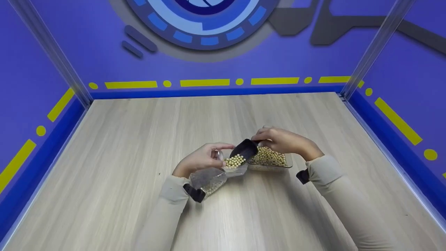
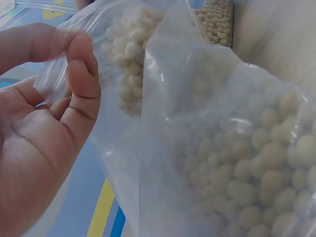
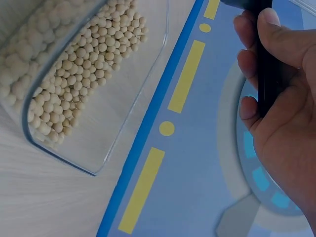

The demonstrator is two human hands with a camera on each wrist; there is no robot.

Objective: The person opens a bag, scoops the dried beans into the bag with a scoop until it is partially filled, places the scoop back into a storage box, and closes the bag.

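Observation:
My left hand (image 1: 198, 159) pinches the zip edge of a clear plastic bag (image 1: 207, 179), seen close up in the left wrist view, where finger and thumb hold the bag's rim (image 2: 61, 54). Pale round soybeans (image 2: 261, 168) fill the lower part of the bag. My right hand (image 1: 286, 140) grips the handle of a black scoop (image 1: 246, 149). The scoop tilts down to the left at the bag's mouth, with soybeans (image 1: 234, 160) at its lip. In the right wrist view, the fingers wrap round the black handle (image 3: 265, 64).
A clear rectangular container (image 1: 275, 168) of soybeans stands on the wooden table (image 1: 139, 139), just below the right hand. In the right wrist view the beans lie heaped to one side of it. Blue-purple walls (image 1: 87, 62) enclose the table's back and sides.

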